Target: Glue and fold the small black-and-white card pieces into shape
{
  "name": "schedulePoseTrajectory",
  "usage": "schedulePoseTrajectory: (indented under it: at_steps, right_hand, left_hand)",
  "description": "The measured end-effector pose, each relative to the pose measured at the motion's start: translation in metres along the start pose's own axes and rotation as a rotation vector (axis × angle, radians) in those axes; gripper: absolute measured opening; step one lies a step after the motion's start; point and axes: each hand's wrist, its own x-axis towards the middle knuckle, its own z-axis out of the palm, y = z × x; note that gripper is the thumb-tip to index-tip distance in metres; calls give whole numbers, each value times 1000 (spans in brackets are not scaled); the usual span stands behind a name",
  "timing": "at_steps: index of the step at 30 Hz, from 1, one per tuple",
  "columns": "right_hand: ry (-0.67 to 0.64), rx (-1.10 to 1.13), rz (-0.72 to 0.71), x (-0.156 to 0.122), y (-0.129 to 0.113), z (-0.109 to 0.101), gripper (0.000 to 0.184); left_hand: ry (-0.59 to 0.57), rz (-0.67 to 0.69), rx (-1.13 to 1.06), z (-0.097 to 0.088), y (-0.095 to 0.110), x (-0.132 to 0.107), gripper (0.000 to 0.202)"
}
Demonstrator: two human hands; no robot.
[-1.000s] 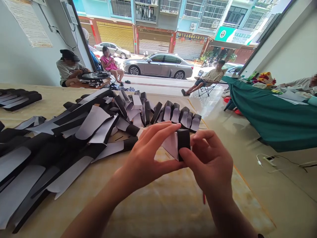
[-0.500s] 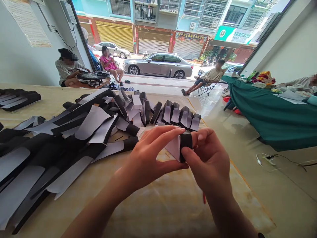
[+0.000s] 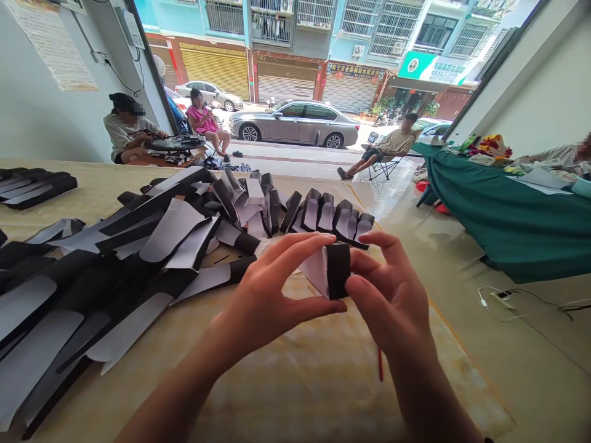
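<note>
Between my hands is a small black-and-white folded paper box [image 3: 338, 271], its black end turned to the right and its white side to the left. My left hand [image 3: 272, 283] grips it, fingers along the top and thumb beneath. My right hand [image 3: 392, 283] is at the black end, with the thumb and a bent finger at its edge and the index finger lifted off. Past my hands stands a row of similar folded boxes [image 3: 326, 212]. To the left lies a large heap of black-and-white paper pieces [image 3: 170, 231], some long and flat, others folded.
A yellowish cloth [image 3: 295, 381] covers the table. A thin red stick [image 3: 380, 364] lies by my right wrist. Another stack of pieces [image 3: 37, 184] sits far left. Beyond are seated people, a green-covered table [image 3: 503, 221] and a power strip [image 3: 503, 299] on the floor.
The box has shifted slightly left, and more of its black end shows. My right index finger has lifted and the right-hand grip has loosened. My left hand keeps its hold.
</note>
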Motion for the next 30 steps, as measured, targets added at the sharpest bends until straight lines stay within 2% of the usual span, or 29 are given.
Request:
schedulePoseTrajectory:
  at_steps: [2,6,8,12,19,24,30]
  right_hand:
    - [-41,-16,13,1,-2,-4,33]
    - [-76,-206,23,1,-5,-8,12]
    - [-64,-282,44,1,-6,-7,9]
    - [-23,-275,53,0,-6,-5,13]
    - [-53,-258,95,0,-10,-8,21]
    - [-127,-296,100,2,-9,-6,10]
    - [-163,-250,47,4,-4,-8,23]
  left_hand:
    - [10,-12,8,-2,1,1,61]
    - [29,-1,18,-2,0,0,62]
    - [28,-1,24,-1,0,-1,63]
    - [5,-10,17,1,-1,-2,63]
    - [-24,-4,-26,2,0,0,63]
    - [26,-13,7,0,0,-1,57]
    - [45,-31,43,1,-2,0,61]
